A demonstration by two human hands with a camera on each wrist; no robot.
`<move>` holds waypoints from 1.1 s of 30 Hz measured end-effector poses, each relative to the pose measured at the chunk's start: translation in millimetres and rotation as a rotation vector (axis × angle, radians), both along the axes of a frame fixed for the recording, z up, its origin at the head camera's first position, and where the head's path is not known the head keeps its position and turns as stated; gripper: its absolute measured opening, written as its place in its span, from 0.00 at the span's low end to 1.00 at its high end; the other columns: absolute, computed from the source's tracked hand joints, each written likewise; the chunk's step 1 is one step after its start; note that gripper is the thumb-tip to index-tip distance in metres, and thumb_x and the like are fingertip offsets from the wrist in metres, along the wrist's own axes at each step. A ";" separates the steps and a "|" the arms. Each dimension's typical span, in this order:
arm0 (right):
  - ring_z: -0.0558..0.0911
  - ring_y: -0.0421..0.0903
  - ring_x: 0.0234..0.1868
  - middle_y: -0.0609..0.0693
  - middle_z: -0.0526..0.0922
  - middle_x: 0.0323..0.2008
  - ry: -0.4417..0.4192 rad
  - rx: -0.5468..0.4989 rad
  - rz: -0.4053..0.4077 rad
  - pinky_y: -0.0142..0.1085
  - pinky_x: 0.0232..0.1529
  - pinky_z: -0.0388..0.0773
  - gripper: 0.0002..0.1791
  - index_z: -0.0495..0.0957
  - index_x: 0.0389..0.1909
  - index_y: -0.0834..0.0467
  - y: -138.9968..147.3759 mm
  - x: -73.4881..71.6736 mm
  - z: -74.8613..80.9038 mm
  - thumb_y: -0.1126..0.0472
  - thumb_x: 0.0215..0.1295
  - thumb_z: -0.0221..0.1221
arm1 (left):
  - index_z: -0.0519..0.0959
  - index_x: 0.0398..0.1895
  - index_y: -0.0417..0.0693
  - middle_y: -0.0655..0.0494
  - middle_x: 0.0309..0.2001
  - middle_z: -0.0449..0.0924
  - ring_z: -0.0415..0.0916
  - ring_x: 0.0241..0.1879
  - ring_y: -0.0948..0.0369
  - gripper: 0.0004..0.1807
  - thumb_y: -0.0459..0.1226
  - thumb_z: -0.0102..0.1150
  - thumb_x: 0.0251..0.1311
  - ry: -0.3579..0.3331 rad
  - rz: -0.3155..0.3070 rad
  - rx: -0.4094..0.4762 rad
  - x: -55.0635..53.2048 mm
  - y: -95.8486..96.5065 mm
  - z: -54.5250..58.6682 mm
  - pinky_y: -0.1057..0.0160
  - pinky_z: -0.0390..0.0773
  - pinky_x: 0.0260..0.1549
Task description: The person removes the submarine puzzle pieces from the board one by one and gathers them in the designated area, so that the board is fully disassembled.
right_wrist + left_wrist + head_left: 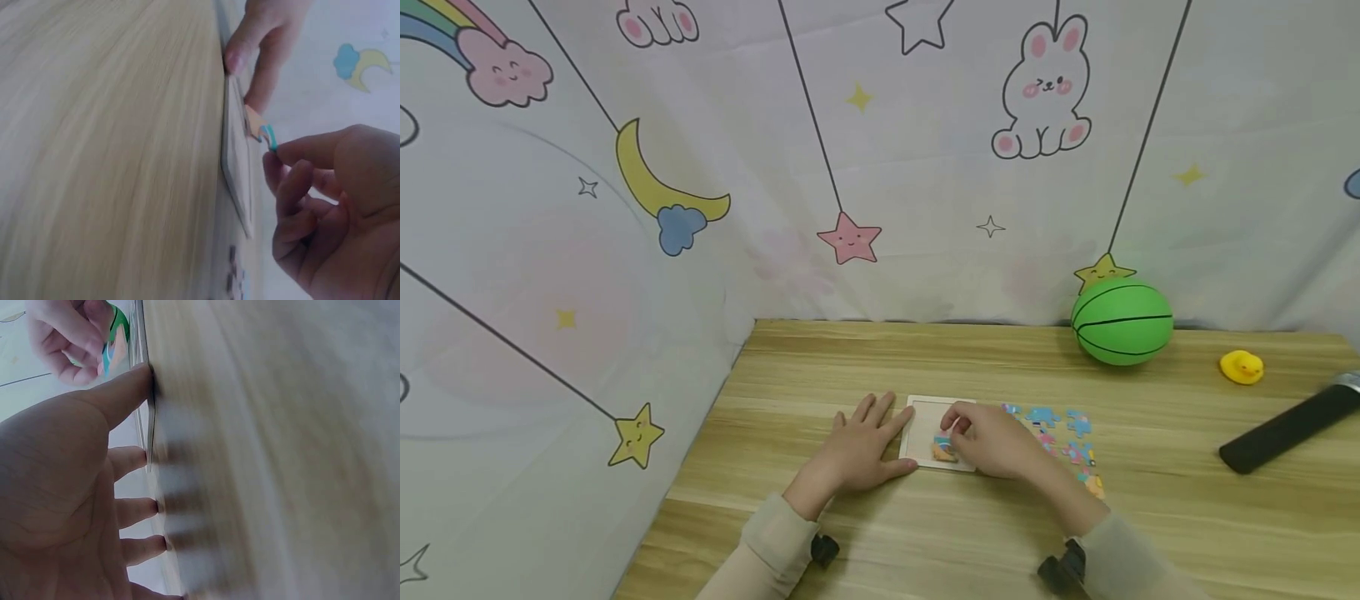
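A shallow square puzzle tray (923,463) with a pale wooden rim lies flat on the table. My left hand (859,450) rests palm down beside it, fingers spread, with thumb and index finger touching its left side. Over the tray, my right hand (996,437) pinches a jigsaw piece (943,448) coloured orange and blue between thumb and fingertip. In the right wrist view the piece (255,122) stands tilted above the tray; whether its lower edge touches cannot be told. Several loose jigsaw pieces (1078,423) lie to the right, partly hidden by the right hand and forearm.
A green ball (1122,322) sits at the back of the wooden table (850,354), near the printed wall cloth (940,183). Further right are a yellow rubber duck (1242,367) and a black cylindrical handle (1288,425) with a silvery end.
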State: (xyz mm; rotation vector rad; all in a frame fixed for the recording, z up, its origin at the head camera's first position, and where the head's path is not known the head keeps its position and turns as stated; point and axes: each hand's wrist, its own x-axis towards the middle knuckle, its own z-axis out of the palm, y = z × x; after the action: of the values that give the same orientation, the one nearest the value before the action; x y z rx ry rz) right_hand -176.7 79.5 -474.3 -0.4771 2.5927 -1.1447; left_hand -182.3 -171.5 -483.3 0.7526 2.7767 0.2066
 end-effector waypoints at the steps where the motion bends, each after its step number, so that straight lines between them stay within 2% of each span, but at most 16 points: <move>1: 0.74 0.41 0.22 0.42 0.81 0.32 -0.002 -0.002 0.001 0.38 0.26 0.72 0.07 0.83 0.43 0.51 3.9 0.7 0.2 0.65 0.71 0.59 | 0.57 0.84 0.61 0.46 0.83 0.46 0.44 0.80 0.38 0.45 0.67 0.52 0.69 -0.001 0.000 0.001 -0.1 0.1 -0.1 0.21 0.56 0.63; 7: 0.75 0.43 0.26 0.42 0.82 0.33 -0.004 -0.002 -0.016 0.39 0.29 0.73 0.06 0.82 0.42 0.50 25.4 6.2 0.5 0.64 0.72 0.59 | 0.57 0.84 0.61 0.45 0.83 0.46 0.44 0.80 0.37 0.45 0.67 0.52 0.70 -0.007 0.002 0.010 -0.2 0.0 -1.1 0.21 0.55 0.63; 13: 0.77 0.41 0.28 0.40 0.82 0.33 0.046 0.001 -0.025 0.38 0.32 0.75 0.04 0.82 0.41 0.49 42.6 13.8 -1.7 0.62 0.72 0.61 | 0.57 0.84 0.60 0.45 0.83 0.46 0.44 0.79 0.37 0.45 0.67 0.52 0.70 -0.001 -0.007 0.014 -0.3 -0.5 -0.1 0.21 0.55 0.63; 20: 0.76 0.41 0.27 0.42 0.82 0.33 0.045 -0.013 -0.029 0.36 0.29 0.73 0.04 0.82 0.42 0.51 61.6 22.5 -3.4 0.64 0.72 0.61 | 0.56 0.84 0.60 0.45 0.83 0.46 0.44 0.80 0.37 0.45 0.67 0.52 0.70 -0.010 -0.007 0.008 -0.3 0.2 0.3 0.21 0.55 0.63; 26: 0.77 0.40 0.34 0.41 0.81 0.33 0.052 0.001 -0.026 0.36 0.35 0.74 0.05 0.82 0.42 0.51 71.6 26.4 -7.6 0.64 0.72 0.61 | 0.55 0.84 0.61 0.45 0.83 0.45 0.43 0.80 0.37 0.45 0.67 0.52 0.70 -0.012 -0.006 0.004 -0.5 0.1 -0.8 0.21 0.55 0.63; 33: 0.76 0.39 0.35 0.38 0.79 0.31 0.093 0.022 -0.006 0.35 0.37 0.75 0.06 0.82 0.41 0.50 76.8 30.1 -9.9 0.66 0.71 0.62 | 0.55 0.84 0.61 0.46 0.83 0.44 0.42 0.80 0.38 0.46 0.67 0.52 0.70 -0.016 -0.003 0.002 -0.6 -0.1 -0.5 0.21 0.54 0.64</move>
State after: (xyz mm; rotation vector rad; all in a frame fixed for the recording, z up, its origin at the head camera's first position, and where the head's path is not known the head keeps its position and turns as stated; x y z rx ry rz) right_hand -146.6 156.4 -484.2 -0.5304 2.6843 -1.1195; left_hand -182.9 -171.6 -483.8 0.7520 2.7610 0.2135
